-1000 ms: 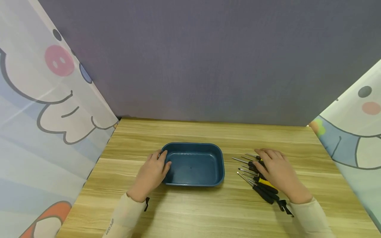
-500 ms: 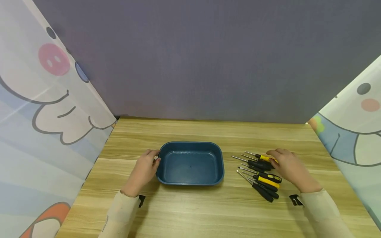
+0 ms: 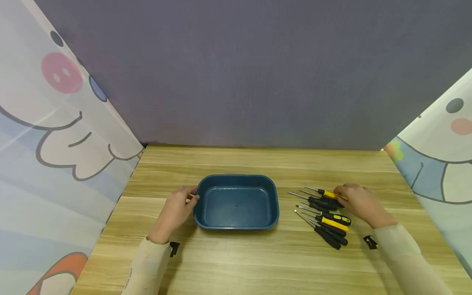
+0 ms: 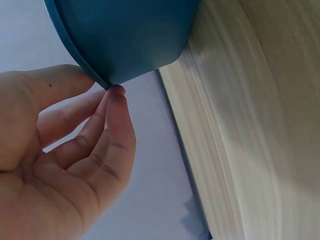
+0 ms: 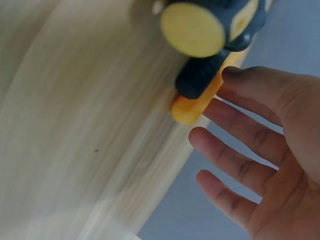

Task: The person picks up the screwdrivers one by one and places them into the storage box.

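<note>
My left hand (image 3: pixel 177 208) pinches the left rim of a blue rectangular plastic bin (image 3: pixel 236 207). In the left wrist view, thumb and fingertips meet at the rim of the bin (image 4: pixel 125 40). Several screwdrivers with black or yellow-and-black handles lie in a loose row right of the bin, shafts pointing left. At the far end of that row, my right hand (image 3: pixel 363 203) pinches the handle end of a yellow-and-black screwdriver (image 3: pixel 327 193). The right wrist view has thumb and forefinger about its yellow handle (image 5: pixel 187 110), the other fingers spread apart. Its shaft is out of that view.
A black-and-yellow screwdriver (image 3: pixel 337 218) and a yellow-handled one (image 3: pixel 333 224) lie closer to me, beside a black-handled one (image 3: pixel 327 238). Everything rests on a wood-grain table (image 3: pixel 239 262). A grey panel (image 3: pixel 236 73) rises behind it, with printed cloth at both sides.
My left hand has drawn back left, from fingers over the rim to a pinch at its edge. My right hand has shifted right, off the pile, to the far yellow-and-black screwdriver's handle end.
</note>
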`<state>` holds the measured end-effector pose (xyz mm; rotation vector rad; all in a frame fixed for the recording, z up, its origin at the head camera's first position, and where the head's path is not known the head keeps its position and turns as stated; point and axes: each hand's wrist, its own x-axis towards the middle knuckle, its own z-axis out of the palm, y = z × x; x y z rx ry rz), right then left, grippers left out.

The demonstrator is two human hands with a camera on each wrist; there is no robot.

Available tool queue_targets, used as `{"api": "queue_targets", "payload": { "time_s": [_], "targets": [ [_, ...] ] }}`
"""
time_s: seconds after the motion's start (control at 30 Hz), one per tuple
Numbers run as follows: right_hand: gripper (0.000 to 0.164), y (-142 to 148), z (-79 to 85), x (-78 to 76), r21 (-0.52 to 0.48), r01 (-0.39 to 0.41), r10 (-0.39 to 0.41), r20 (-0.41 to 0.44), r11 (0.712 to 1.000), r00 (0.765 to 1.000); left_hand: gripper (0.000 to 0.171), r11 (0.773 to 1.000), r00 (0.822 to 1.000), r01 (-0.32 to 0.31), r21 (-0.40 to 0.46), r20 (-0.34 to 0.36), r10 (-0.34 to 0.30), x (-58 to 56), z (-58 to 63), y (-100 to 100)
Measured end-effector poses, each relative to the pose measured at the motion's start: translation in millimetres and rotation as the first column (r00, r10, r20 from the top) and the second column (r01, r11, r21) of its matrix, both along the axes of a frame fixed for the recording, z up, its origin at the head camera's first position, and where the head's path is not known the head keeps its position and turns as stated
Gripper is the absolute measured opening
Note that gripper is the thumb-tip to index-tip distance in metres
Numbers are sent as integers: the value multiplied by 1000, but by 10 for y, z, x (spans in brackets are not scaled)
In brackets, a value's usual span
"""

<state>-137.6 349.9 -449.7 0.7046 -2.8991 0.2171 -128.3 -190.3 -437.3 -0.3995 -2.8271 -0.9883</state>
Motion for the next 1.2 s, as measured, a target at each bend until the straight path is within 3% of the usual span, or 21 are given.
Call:
{"api": "queue_targets", "payload": {
  "time_s": [0.4, 0.97, 1.2],
  "targets": [
    [19, 16, 11, -78, 46, 30, -35, 104, 998, 994, 31, 1000, 1000, -9, -15, -21, 9, 14, -3, 13],
    [16, 41, -28, -98, 9, -15, 14, 79, 1000, 997, 32, 1000, 1000, -13, -23, -2, 13, 17, -30, 17],
    [15, -90, 131, -121, -7, -65, 65, 8, 998, 998, 31, 1000, 999, 3, -25, -33, -4, 1, -25, 4]
  ]
}}
